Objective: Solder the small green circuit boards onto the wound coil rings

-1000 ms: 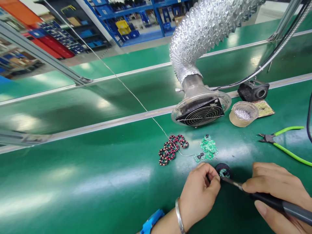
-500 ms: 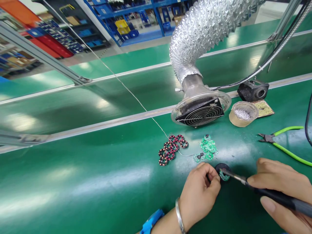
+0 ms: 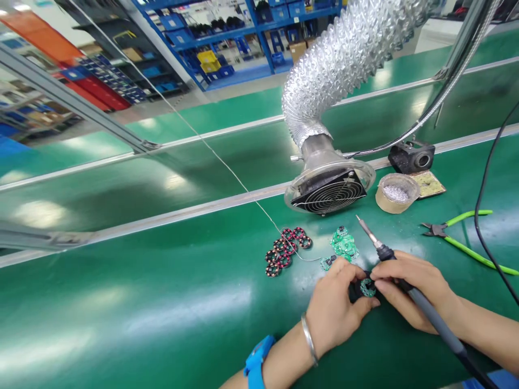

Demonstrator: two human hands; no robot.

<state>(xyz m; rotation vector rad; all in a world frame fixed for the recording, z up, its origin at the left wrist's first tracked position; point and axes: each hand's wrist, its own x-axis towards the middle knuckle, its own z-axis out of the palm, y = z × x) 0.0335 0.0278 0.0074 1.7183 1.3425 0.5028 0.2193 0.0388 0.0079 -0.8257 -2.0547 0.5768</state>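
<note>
My left hand (image 3: 334, 302) is closed round the edge of a black round holder (image 3: 354, 292), thumb in front and fingers behind. A small green ring-shaped circuit board (image 3: 367, 288) sits on that holder. My right hand (image 3: 417, 289) grips a soldering iron (image 3: 432, 313), its tip pointing up and away from the board. The right thumb and forefinger also reach down to the board's edge; whether they pinch a part there is hidden. Just beyond the left hand lie a pile of green circuit boards (image 3: 344, 244) and several copper-wound coil rings (image 3: 284, 260).
A solder wire (image 3: 227, 166) hangs across to the coils. Behind stands a fume extractor (image 3: 333, 195) with a foil duct (image 3: 320, 81). To the right are a tub of solder bits (image 3: 391, 201), a sponge tray (image 3: 428, 183), an iron stand (image 3: 413, 157), green-handled cutters (image 3: 466, 254) and a black cable (image 3: 482, 197).
The soldering iron's tip has left the board and swung upward. My right hand has moved left to the board, and my left thumb has shifted along the holder's near edge.
</note>
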